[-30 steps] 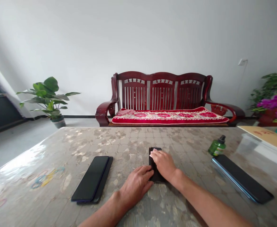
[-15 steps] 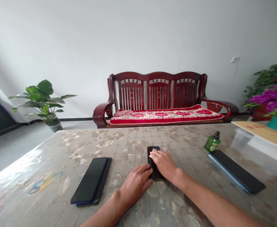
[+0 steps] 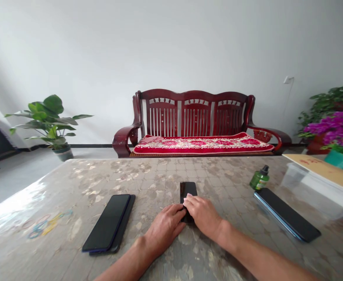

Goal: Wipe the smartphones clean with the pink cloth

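Observation:
A dark phone (image 3: pixel 188 188) lies flat on the table in front of me, its lower half partly covered by my hands. My left hand (image 3: pixel 166 223) is at its lower left edge, fingers together and pressed against the phone. Over the middle of the screen, my right hand (image 3: pixel 204 215) has its fingers curled and closed. Something small and pale pinkish-white (image 3: pixel 188 198) shows at those fingertips; I cannot make out what it is. The two hands nearly touch at the fingertips.
To the left lie two stacked phones (image 3: pixel 108 222) and several coloured rubber bands (image 3: pixel 47 225). Stacked phones (image 3: pixel 287 214), a green pump bottle (image 3: pixel 259 178) and a clear plastic box (image 3: pixel 306 187) stand right. Behind the table (image 3: pixel 156 175) is a wooden bench (image 3: pixel 196 93).
My right hand has slid down the phone towards me, uncovering more of its top. My left hand stays at the phone's edge. The whole view has shifted slightly.

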Demonstrator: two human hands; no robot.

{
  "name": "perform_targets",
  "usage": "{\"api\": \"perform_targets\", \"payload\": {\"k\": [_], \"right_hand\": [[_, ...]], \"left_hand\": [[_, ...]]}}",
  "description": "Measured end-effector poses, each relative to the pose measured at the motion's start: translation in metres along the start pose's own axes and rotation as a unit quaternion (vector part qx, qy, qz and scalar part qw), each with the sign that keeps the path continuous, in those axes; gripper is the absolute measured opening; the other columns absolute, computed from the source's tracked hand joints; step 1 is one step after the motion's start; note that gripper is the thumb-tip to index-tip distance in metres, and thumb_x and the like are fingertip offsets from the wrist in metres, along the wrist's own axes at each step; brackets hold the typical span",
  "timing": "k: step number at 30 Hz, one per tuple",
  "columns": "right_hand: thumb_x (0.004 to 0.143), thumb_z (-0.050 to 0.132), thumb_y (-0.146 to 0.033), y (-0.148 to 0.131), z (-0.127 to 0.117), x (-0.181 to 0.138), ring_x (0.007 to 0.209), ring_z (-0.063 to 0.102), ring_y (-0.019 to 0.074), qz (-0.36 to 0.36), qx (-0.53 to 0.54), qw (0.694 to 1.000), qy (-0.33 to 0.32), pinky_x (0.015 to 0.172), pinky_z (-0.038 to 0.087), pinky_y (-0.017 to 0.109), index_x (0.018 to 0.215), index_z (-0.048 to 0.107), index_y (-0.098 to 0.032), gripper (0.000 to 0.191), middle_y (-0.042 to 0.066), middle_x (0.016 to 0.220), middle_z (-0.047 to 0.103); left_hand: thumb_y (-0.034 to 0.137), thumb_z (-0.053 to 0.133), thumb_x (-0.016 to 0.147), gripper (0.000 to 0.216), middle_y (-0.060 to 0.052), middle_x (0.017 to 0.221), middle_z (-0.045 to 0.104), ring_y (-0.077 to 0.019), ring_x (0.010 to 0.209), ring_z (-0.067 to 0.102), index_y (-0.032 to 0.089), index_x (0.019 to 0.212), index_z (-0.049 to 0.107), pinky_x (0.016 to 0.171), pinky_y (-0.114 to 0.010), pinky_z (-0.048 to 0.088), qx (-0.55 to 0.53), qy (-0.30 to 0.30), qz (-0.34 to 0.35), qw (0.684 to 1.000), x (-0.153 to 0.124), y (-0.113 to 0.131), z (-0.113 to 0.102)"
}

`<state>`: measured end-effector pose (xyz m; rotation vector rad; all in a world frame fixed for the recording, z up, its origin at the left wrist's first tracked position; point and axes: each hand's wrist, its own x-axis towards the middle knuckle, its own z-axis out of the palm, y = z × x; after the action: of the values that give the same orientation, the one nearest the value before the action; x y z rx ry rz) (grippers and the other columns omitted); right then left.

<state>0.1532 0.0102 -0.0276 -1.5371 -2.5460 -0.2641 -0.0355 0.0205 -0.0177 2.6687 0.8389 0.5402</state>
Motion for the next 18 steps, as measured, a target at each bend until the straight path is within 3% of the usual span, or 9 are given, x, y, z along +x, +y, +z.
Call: {"api": "perform_targets", "payload": {"k": [8,18], "right_hand": [[0.093,0.043,-0.005,0.017,-0.012,0.040,0.111,0.063,0.0209,0.083,0.001,0.996,-0.034,0.096,0.049,0.031,0.114,0.067,-0.013,0.033,0.014,0.120,0.067],[0.092,0.048,-0.007,0.000,-0.008,-0.002,0.117,0.060,0.0238,0.027,0.009,0.999,-0.015,0.094,0.051,0.033,0.118,0.065,-0.013,0.031,0.014,0.126,0.064]], "left_hand": [[0.015,0.057,0.089,0.029,-0.007,0.121,0.063,-0.0226,0.110,0.061,0.020,0.116,0.062,0.098,-0.034,0.049,0.025,0.014,0.005,1.000,-0.002,-0.002,0.003],[0.011,0.059,0.086,0.029,-0.006,0.120,0.063,-0.0225,0.108,0.061,0.020,0.114,0.062,0.098,-0.033,0.049,0.023,0.003,-0.001,1.000,0.000,0.002,-0.001]]}}
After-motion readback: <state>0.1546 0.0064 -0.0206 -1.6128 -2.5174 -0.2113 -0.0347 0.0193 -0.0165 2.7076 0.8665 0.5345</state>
